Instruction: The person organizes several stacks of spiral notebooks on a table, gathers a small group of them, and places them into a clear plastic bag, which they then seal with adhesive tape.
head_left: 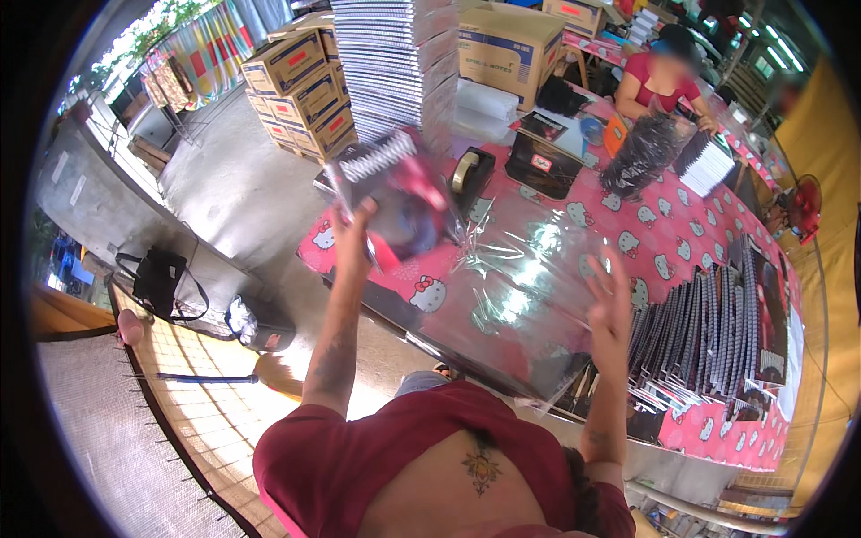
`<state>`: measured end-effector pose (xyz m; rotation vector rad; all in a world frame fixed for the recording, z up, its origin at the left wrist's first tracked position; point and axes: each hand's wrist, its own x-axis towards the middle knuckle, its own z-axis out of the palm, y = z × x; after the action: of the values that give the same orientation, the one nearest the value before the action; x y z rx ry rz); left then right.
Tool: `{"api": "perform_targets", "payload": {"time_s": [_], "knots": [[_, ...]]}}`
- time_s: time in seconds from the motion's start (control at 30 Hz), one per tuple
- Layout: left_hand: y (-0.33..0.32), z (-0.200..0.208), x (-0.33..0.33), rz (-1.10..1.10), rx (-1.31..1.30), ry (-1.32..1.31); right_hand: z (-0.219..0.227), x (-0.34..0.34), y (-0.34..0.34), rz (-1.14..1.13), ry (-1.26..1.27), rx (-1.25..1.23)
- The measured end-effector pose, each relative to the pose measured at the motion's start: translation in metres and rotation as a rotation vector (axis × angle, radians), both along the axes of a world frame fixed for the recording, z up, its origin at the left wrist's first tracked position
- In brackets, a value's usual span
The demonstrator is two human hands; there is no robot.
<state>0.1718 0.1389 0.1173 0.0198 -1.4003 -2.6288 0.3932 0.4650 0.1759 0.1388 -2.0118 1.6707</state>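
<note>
Head view | left hand point(354, 235) fingers grasp blurred notebook point(399, 193) — right hand point(610, 309) fingers spread, released

Head camera, looking down, near pink table point(682, 224).

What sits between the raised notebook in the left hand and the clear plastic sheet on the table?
Nothing visible. The left hand holds the notebook above the near edge of the clear plastic sheet, with bare sheet right beside it. The tape dispenser stands farther back. The right hand is open over the sheet's right part.
</note>
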Motion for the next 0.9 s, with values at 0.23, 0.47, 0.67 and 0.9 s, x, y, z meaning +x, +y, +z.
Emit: {"api": "perform_targets", "payload": {"time_s": [0.23, 0.47, 0.67, 0.9], "knots": [[-0.058, -0.057, -0.167, 0.387, -0.008, -0.099, 0.091, 0.077, 0.002, -0.403, 0.231, 0.361], [-0.067, -0.083, -0.189, 0.374, -0.828, -0.519, 0.176, 0.177, 0.102, -0.942, 0.035, 0.847], [-0.018, -0.048, -0.185, 1.162, -1.223, -0.231, 0.15, 0.271, 0.319, -0.886, -0.652, 0.227], [0.311, 0.135, 0.149, -0.472, -0.594, 1.379, 0.146, 0.221, 0.313, -0.558, -0.671, -0.011]]}}
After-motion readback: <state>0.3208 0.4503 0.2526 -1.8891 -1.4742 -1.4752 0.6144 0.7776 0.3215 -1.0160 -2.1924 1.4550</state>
